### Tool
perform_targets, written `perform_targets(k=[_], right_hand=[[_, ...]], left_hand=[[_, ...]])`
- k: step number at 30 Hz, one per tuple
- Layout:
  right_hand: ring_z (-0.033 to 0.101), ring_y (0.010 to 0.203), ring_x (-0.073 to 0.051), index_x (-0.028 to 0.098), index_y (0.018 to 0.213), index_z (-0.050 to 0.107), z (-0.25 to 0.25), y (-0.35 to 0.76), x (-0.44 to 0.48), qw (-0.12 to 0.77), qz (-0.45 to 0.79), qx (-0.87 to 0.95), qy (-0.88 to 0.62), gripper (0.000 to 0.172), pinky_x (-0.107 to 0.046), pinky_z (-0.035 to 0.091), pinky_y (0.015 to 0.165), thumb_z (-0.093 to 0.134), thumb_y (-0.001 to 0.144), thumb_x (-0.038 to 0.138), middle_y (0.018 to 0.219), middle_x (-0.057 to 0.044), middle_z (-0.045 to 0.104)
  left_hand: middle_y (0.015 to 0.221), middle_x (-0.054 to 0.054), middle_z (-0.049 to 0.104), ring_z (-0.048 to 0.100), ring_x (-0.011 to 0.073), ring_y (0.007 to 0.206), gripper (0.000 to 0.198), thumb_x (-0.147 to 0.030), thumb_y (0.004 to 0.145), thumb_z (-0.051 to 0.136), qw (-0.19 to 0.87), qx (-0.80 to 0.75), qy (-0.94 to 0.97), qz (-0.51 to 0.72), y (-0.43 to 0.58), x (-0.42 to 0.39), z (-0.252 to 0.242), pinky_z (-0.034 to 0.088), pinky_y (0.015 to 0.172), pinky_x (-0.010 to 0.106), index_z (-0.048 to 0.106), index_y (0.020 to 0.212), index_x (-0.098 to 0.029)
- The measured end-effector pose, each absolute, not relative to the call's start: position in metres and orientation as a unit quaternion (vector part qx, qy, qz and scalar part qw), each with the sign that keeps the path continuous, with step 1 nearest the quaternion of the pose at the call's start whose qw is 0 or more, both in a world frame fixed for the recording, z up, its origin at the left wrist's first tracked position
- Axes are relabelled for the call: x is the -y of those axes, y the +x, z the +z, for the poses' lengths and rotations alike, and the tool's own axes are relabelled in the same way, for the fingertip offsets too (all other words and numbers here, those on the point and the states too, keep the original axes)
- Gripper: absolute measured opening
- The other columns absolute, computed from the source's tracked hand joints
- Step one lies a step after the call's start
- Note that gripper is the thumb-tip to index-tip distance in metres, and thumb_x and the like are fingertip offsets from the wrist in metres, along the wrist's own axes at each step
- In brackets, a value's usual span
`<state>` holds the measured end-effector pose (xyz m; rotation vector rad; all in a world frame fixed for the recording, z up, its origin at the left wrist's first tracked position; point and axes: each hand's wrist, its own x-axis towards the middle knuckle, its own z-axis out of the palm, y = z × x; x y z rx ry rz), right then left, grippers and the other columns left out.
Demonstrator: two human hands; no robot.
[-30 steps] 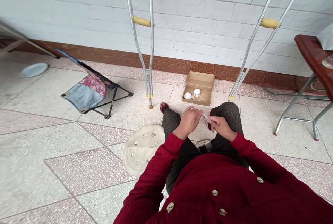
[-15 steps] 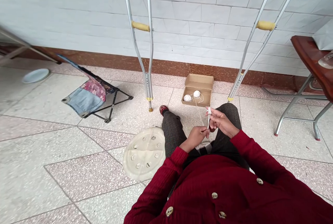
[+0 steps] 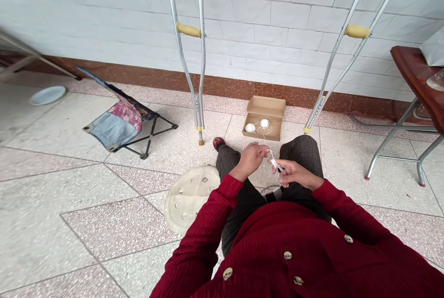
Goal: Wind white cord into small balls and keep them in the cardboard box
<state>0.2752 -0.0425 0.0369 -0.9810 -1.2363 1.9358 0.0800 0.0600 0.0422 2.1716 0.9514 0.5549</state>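
Observation:
I sit on the floor with my knees up, both hands raised between them. My left hand (image 3: pixel 250 159) is pinched closed at the upper end of a thin white thread (image 3: pixel 274 161). My right hand (image 3: pixel 293 173) is curled closed around a small white piece that the thread runs to; what it is I cannot make out. The two hands almost touch. Beyond my knees an open cardboard box (image 3: pixel 264 112) holds two white balls of thread (image 3: pixel 257 125). A pale round tray (image 3: pixel 189 196) with several small pieces on it lies on the floor by my left leg.
Two metal crutches (image 3: pixel 194 53) (image 3: pixel 342 46) lean on the white tiled wall. A folding stool (image 3: pixel 121 120) lies tipped at the left, a pale plate (image 3: pixel 47 94) beyond it. A brown table on metal legs (image 3: pixel 416 81) stands at the right.
My left hand rose from low by my lap back up beside my right hand. My right hand tilted the white piece down from upright. The view shifted slightly.

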Motion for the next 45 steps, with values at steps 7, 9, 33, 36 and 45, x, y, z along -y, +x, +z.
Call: perform_targets(k=[7, 9, 33, 36, 45], right_hand=[[0.054, 0.064, -0.006, 0.031, 0.142, 0.038, 0.055, 0.276, 0.037, 0.402, 0.741, 0.417, -0.341, 0.077, -0.021, 0.045, 0.056, 0.071, 0.073, 0.019, 0.123, -0.007, 0.052], [0.057, 0.067, -0.007, 0.033, 0.143, 0.035, 0.051, 0.275, 0.031, 0.419, 0.729, 0.414, -0.348, 0.081, -0.021, 0.046, 0.057, 0.07, 0.072, 0.017, 0.13, -0.008, 0.048], [0.049, 0.061, -0.005, 0.036, 0.145, 0.029, 0.057, 0.285, 0.032, 0.401, 0.707, 0.457, -0.362, 0.086, -0.022, 0.044, 0.054, 0.071, 0.072, 0.021, 0.138, -0.009, 0.041], [0.049, 0.057, -0.004, 0.033, 0.145, 0.032, 0.032, 0.293, 0.02, 0.373, 0.604, 0.522, -0.473, 0.089, -0.021, 0.043, 0.051, 0.071, 0.068, 0.014, 0.139, -0.01, 0.043], [0.055, 0.057, -0.004, 0.032, 0.141, 0.038, 0.037, 0.274, 0.054, 0.179, 0.767, 0.529, -0.317, 0.08, -0.018, 0.042, 0.049, 0.074, 0.071, 0.021, 0.126, -0.008, 0.052]], left_hand=[[0.065, 0.0, 0.065, 0.057, 0.0128, 0.064, 0.041, -0.035, 0.092, 0.042, 0.486, -0.411, 0.742, 0.21, 0.091, -0.03, 0.01, 0.043, 0.069, 0.023, 0.064, 0.065, -0.015], [0.063, 0.0, 0.065, 0.056, 0.0125, 0.062, 0.042, -0.037, 0.092, 0.043, 0.51, -0.409, 0.732, 0.191, 0.092, -0.015, 0.003, 0.042, 0.067, 0.023, 0.063, 0.062, -0.015], [0.069, 0.001, 0.065, 0.058, 0.0154, 0.072, 0.035, -0.03, 0.09, 0.048, 0.452, -0.369, 0.795, 0.167, 0.093, -0.007, 0.021, 0.043, 0.073, 0.025, 0.065, 0.063, -0.017], [0.065, 0.0, 0.063, 0.058, 0.0141, 0.069, 0.035, -0.03, 0.091, 0.047, 0.434, -0.36, 0.811, 0.154, 0.084, 0.002, 0.023, 0.043, 0.08, 0.025, 0.063, 0.062, -0.018], [0.067, -0.002, 0.065, 0.057, 0.0119, 0.066, 0.032, -0.028, 0.093, 0.045, 0.355, -0.368, 0.834, 0.207, 0.062, -0.03, 0.043, 0.033, 0.104, 0.035, 0.062, 0.067, -0.019]])
